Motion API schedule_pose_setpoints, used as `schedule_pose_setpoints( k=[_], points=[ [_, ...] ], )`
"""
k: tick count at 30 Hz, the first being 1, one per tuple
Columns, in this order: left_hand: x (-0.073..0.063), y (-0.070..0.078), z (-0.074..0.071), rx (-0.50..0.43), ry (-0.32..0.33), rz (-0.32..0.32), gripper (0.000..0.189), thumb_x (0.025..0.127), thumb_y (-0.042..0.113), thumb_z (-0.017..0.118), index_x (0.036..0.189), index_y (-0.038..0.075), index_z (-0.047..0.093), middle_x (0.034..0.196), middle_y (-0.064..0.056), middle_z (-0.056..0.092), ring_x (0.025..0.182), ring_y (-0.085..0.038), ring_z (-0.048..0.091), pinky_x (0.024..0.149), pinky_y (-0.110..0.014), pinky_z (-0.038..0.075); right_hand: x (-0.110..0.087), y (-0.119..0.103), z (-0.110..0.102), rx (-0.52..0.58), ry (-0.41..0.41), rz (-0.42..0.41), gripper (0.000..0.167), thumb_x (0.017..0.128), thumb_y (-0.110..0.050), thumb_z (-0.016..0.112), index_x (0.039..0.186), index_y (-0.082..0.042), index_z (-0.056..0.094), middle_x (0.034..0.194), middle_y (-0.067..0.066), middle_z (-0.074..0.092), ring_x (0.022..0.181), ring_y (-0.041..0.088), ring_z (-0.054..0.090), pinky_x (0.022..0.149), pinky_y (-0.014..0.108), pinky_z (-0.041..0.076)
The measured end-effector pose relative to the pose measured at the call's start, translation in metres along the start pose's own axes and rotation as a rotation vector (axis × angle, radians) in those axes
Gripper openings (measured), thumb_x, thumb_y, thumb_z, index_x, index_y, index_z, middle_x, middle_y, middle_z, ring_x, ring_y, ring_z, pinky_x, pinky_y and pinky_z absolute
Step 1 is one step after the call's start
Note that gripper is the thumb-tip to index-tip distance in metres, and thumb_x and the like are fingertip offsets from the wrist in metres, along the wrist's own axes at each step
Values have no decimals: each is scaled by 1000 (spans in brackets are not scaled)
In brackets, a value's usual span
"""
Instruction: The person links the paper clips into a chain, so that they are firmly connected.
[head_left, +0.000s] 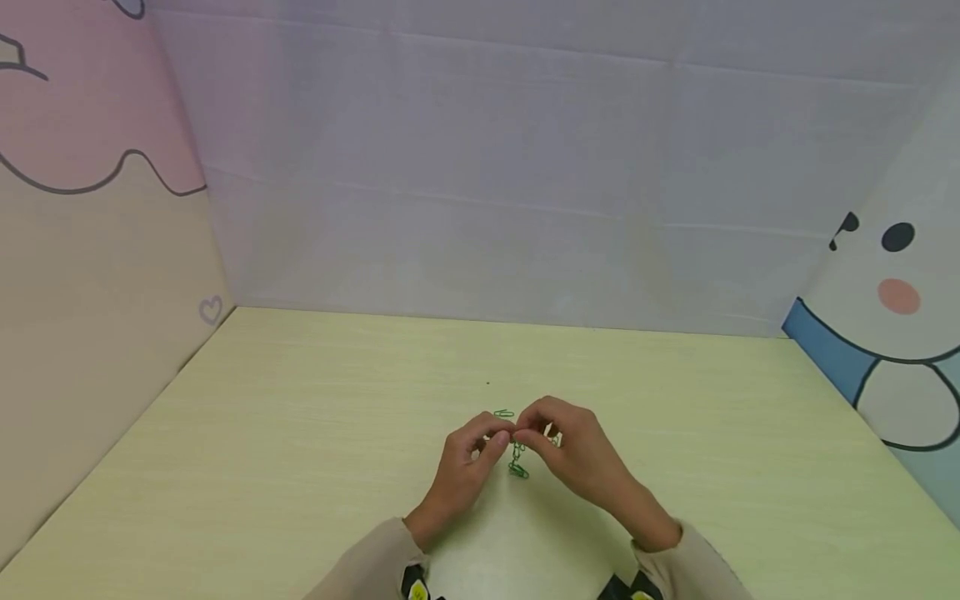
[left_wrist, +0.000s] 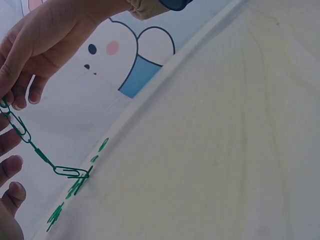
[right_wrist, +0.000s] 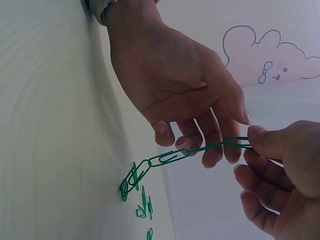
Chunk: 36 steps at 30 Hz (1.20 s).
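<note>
A chain of linked green paper clips (head_left: 518, 468) hangs between the two hands, its lower end down at the tabletop. My right hand (head_left: 581, 454) pinches the chain's upper end between thumb and index finger, as the right wrist view shows. Opposite it, my left hand (head_left: 461, 467) brings its thumb and index finger together at the same upper end; the exact contact is partly hidden behind the fingers. In the left wrist view the chain (left_wrist: 22, 131) slants down past the left fingers (left_wrist: 10, 169). Loose green paper clips (head_left: 504, 413) lie just beyond the hands.
Pale wood-grain tabletop (head_left: 300, 433) spreads around the hands. A plain light sheet (head_left: 480, 183) stands along the back edge, with cartoon-printed panels (head_left: 97, 292) at the sides. In the right wrist view more loose clips (right_wrist: 141, 210) lie near the chain's foot.
</note>
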<state>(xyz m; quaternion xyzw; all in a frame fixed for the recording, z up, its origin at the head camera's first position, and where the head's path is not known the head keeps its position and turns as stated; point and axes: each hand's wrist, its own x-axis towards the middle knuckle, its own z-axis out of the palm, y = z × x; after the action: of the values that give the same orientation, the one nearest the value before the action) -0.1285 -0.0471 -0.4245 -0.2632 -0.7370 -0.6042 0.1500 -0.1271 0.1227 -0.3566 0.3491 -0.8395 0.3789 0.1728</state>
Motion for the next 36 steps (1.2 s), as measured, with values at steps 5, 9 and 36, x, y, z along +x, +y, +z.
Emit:
schedule_pose_setpoints(
  k=[5,9,36],
  points=[
    [0,-1,1,-35,-24,77,13,92,3,56,97,7,67,84,-9,63,74,-3,48,57,-20,41,-1,1,2,7,4,1,12,80,-6,72,85,-11,63,76,-6,62,67,-1,52,60,21,47],
    [0,0,2,-37,-21,114,11,90,1,59,94,7,68,80,-8,62,70,-4,47,54,-19,39,-1,3,4,6,9,-5,12,81,-5,72,85,-12,63,75,-6,62,66,-1,52,59,20,47],
    [0,1,2,17,53,25,8,84,2,66,83,3,74,75,-6,67,65,-2,47,55,-20,38,0,14,-11,-76,-26,72,13,84,3,66,88,-9,64,78,-5,61,68,4,55,59,23,47]
  ],
)
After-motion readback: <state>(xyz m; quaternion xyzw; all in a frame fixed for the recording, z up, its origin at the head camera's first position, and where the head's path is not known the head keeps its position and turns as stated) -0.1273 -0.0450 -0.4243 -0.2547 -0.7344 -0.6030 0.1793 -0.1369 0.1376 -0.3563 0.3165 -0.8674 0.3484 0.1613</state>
